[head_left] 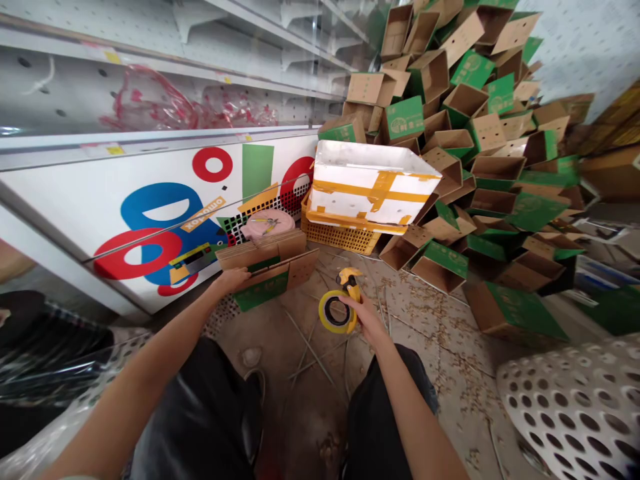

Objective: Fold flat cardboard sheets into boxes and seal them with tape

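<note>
My left hand is closed on the left edge of a folded cardboard box, brown with a green printed panel. More flat cardboard leans right behind it. In my right hand is a yellow tape dispenser, its fingers wrapped round the handle. The dispenser carries a large roll of tape, yellow at the rim with a dark core, and hangs above the floor between my knees. A gap separates it from the box.
A white foam box bound with orange tape rests on a yellow plastic crate. Many open green-and-brown boxes are heaped behind. Thin strips litter the floor. A perforated white chair-like object stands at right, shelves at left.
</note>
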A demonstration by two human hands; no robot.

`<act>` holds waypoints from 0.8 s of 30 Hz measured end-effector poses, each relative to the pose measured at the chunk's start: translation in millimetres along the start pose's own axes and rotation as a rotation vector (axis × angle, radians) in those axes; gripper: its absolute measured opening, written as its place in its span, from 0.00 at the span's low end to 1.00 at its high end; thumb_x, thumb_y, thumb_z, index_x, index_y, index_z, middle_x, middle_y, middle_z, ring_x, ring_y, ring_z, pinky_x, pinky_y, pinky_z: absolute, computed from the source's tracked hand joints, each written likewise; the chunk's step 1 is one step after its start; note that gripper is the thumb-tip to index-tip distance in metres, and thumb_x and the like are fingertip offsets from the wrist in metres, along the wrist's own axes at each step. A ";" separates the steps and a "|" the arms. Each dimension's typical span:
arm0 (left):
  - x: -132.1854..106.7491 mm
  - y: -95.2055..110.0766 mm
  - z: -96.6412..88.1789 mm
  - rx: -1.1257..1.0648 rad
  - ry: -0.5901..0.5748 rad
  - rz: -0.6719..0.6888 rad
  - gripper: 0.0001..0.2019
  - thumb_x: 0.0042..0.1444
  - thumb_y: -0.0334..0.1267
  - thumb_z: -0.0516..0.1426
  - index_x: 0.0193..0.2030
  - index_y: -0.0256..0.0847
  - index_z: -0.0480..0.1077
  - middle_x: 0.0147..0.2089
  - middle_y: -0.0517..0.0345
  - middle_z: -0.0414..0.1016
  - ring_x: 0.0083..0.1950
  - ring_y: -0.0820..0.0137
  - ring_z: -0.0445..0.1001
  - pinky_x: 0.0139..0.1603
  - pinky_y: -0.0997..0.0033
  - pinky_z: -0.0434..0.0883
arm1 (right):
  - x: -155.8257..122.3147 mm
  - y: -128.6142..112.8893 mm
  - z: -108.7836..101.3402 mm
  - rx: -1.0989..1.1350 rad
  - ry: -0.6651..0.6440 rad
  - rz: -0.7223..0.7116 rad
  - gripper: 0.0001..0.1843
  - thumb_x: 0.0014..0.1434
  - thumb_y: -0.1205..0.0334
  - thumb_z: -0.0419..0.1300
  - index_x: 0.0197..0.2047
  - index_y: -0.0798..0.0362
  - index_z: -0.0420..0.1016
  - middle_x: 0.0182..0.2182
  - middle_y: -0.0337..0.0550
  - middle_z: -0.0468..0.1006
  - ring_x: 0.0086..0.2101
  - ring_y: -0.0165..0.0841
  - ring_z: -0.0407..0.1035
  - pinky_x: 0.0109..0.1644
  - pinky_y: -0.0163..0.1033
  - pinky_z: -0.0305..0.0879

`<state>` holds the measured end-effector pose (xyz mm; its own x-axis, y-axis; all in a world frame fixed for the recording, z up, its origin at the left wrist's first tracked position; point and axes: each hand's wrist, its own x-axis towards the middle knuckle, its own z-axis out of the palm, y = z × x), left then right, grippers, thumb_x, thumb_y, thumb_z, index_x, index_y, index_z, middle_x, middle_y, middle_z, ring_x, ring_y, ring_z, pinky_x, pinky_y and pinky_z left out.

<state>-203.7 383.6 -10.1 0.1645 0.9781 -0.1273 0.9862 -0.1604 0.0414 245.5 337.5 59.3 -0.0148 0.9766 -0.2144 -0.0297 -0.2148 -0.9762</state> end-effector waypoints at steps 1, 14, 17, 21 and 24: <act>-0.6 4.0 2.6 0.024 -0.019 0.016 0.12 0.65 0.29 0.57 0.50 0.42 0.79 0.49 0.46 0.79 0.50 0.60 0.81 0.55 0.63 0.75 | -1.5 -0.5 0.3 -0.035 -0.018 -0.016 0.25 0.38 0.51 0.81 0.38 0.53 0.83 0.30 0.35 0.80 0.33 0.32 0.68 0.37 0.36 0.61; 0.4 51.8 14.4 0.151 -0.113 0.189 0.16 0.67 0.28 0.57 0.55 0.49 0.80 0.37 0.52 0.82 0.41 0.63 0.84 0.42 0.72 0.73 | -17.0 -9.4 -16.7 -0.277 -0.093 -0.095 0.24 0.38 0.53 0.81 0.39 0.51 0.83 0.33 0.38 0.82 0.35 0.37 0.72 0.41 0.40 0.65; -3.3 76.9 8.6 0.091 -0.050 0.351 0.11 0.65 0.32 0.61 0.50 0.50 0.81 0.38 0.54 0.83 0.42 0.63 0.84 0.42 0.72 0.72 | -30.0 -18.0 -32.2 -0.390 -0.161 -0.153 0.25 0.40 0.52 0.81 0.40 0.51 0.83 0.33 0.39 0.83 0.36 0.39 0.73 0.43 0.43 0.68; -13.4 107.0 3.6 0.029 -0.011 0.527 0.09 0.67 0.43 0.61 0.48 0.49 0.82 0.39 0.49 0.83 0.42 0.57 0.84 0.40 0.68 0.72 | -56.0 -34.0 -59.0 -0.568 -0.290 -0.251 0.34 0.44 0.51 0.80 0.54 0.50 0.81 0.48 0.46 0.84 0.48 0.45 0.77 0.57 0.50 0.71; -26.6 119.9 -2.8 -0.027 0.052 0.649 0.12 0.69 0.44 0.58 0.52 0.49 0.82 0.40 0.48 0.82 0.40 0.58 0.81 0.41 0.67 0.72 | -80.8 -48.6 -71.2 -0.719 -0.398 -0.353 0.38 0.44 0.52 0.80 0.58 0.49 0.80 0.64 0.51 0.76 0.59 0.48 0.72 0.68 0.52 0.64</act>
<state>-89.9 338.6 1.0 0.7247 0.6887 -0.0199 0.6857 -0.7181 0.1185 319.3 269.6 121.8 -0.4732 0.8809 -0.0012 0.5338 0.2857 -0.7959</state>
